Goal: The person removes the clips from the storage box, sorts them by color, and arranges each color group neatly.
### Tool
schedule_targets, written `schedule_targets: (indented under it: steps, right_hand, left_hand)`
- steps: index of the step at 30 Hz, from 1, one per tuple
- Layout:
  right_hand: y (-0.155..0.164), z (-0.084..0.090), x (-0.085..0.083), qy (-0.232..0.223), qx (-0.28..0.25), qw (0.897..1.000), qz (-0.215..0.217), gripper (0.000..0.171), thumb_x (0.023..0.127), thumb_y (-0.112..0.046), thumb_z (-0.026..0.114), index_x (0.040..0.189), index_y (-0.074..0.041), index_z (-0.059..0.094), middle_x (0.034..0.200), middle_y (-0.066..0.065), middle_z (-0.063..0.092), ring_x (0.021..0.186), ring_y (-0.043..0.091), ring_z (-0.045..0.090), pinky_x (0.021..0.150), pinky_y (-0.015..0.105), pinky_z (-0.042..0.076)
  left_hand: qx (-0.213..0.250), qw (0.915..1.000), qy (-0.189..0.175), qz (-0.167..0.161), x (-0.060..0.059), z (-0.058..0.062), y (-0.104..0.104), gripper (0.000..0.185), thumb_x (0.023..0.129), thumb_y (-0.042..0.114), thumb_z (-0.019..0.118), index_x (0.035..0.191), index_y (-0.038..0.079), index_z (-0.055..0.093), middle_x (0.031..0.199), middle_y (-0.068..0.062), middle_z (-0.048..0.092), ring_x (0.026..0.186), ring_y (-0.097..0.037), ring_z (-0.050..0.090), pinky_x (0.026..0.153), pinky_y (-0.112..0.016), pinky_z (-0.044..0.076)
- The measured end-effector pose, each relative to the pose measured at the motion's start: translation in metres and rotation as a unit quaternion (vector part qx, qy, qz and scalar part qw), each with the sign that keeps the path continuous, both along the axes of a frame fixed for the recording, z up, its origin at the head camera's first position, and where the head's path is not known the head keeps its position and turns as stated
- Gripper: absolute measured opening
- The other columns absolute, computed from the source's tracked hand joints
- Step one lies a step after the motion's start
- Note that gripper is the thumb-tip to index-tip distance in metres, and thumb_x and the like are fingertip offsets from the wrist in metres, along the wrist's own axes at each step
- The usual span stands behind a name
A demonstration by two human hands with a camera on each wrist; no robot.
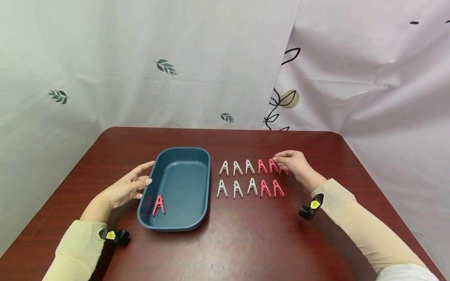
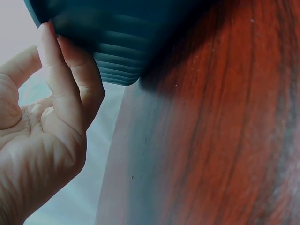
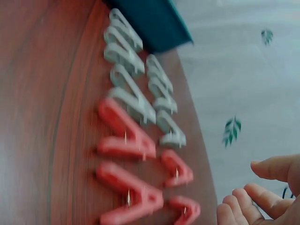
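On the left, my left hand [image 1: 124, 186] grips the side of a blue rectangular basin [image 1: 207, 187], thumb on the rim and fingers against the outer wall. In the left wrist view, curled fingers [image 2: 63, 89] meet the basin's ribbed side [image 2: 117, 61]. Inside the basin lies one pink clothespin [image 1: 158, 205]. My right hand [image 1: 295, 164] hovers over the right end of the back row, overlapping a pink clothespin [image 1: 283, 170]. The right wrist view shows its thumb and fingers [image 3: 269, 199] apart with nothing between them, beside the pink clothespins [image 3: 131, 197].
Two rows of clothespins lie on the dark red table [image 1: 246, 238], right of the basin. White clothespins [image 1: 237, 189] fill the left part of each row, and pink clothespins [image 1: 265, 188] the right. A white curtain [image 1: 197, 78] with leaf prints hangs behind the table.
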State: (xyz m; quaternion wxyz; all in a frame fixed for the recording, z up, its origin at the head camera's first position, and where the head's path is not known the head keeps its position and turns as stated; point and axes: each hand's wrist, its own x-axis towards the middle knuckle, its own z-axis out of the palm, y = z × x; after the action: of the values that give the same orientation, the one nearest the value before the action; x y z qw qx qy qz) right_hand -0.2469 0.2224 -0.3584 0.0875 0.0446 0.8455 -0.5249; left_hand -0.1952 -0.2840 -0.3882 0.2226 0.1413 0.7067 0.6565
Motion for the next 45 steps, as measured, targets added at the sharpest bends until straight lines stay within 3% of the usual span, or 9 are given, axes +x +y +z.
schedule_targets:
  steps: [14,21,28,37,42,43,45]
  right_hand:
    - [-0.044,0.017,0.020,0.023,-0.047,0.996,0.066,0.037,0.088,-0.010,0.065,0.116,0.011,0.059,0.101,0.020,0.067,0.076,0.011,0.066,0.079,0.034,0.057]
    - [-0.062,0.020,0.032,0.045,-0.050,0.992,0.104,0.033,0.087,-0.009,0.065,0.113,0.010,0.061,0.100,0.015,0.068,0.090,0.022,0.067,0.089,0.046,0.053]
    - [-0.089,0.026,0.042,0.058,-0.072,0.986,0.141,0.031,0.086,-0.006,0.065,0.111,0.010,0.061,0.096,0.017,0.069,0.080,0.012,0.066,0.086,0.047,0.054]
    - [-0.124,0.026,0.050,0.084,-0.075,0.976,0.185,0.026,0.085,-0.008,0.067,0.107,0.006,0.064,0.094,0.015,0.069,0.088,0.029,0.067,0.078,0.030,0.056]
    - [-0.142,0.024,0.052,0.087,-0.059,0.975,0.195,0.025,0.084,-0.009,0.069,0.106,0.003,0.066,0.093,0.013,0.070,0.082,0.020,0.067,0.078,0.034,0.055]
    - [-0.145,0.024,0.053,0.091,-0.050,0.974,0.200,0.025,0.084,-0.010,0.069,0.106,0.002,0.067,0.092,0.012,0.070,0.082,0.017,0.067,0.087,0.035,0.052]
    - [-0.152,0.023,0.054,0.091,-0.039,0.972,0.212,0.025,0.084,-0.011,0.070,0.105,0.002,0.067,0.091,0.011,0.070,0.079,0.014,0.066,0.087,0.037,0.052]
  left_hand:
    - [0.021,0.9997,-0.002,-0.010,0.000,-0.003,0.000,0.059,0.100,0.005,0.042,0.150,0.021,0.015,0.109,-0.001,0.065,0.093,-0.014,0.067,0.068,-0.030,0.058]
    - [0.022,0.9997,-0.005,-0.008,0.000,-0.004,-0.001,0.060,0.100,0.005,0.042,0.150,0.021,0.014,0.107,0.000,0.066,0.092,-0.013,0.067,0.068,-0.029,0.058]
    - [0.010,0.9999,-0.003,-0.003,-0.001,-0.003,-0.002,0.060,0.100,0.005,0.043,0.151,0.022,0.015,0.108,0.000,0.065,0.092,-0.013,0.067,0.067,-0.028,0.058]
    - [-0.003,1.0000,0.000,0.002,-0.001,0.000,0.000,0.061,0.100,0.007,0.045,0.151,0.020,0.014,0.107,-0.001,0.065,0.091,-0.014,0.067,0.069,-0.031,0.058]
    - [0.002,1.0000,0.001,0.000,-0.001,0.000,-0.001,0.060,0.100,0.006,0.044,0.150,0.020,0.015,0.108,-0.002,0.066,0.090,-0.014,0.068,0.069,-0.032,0.059]
    - [0.003,1.0000,0.000,0.000,-0.001,0.000,-0.001,0.060,0.100,0.006,0.044,0.150,0.020,0.015,0.108,-0.001,0.066,0.090,-0.014,0.068,0.069,-0.031,0.059]
    - [0.004,1.0000,-0.003,0.000,0.000,0.000,-0.001,0.061,0.100,0.006,0.045,0.150,0.021,0.015,0.108,-0.001,0.066,0.090,-0.014,0.067,0.069,-0.031,0.058]
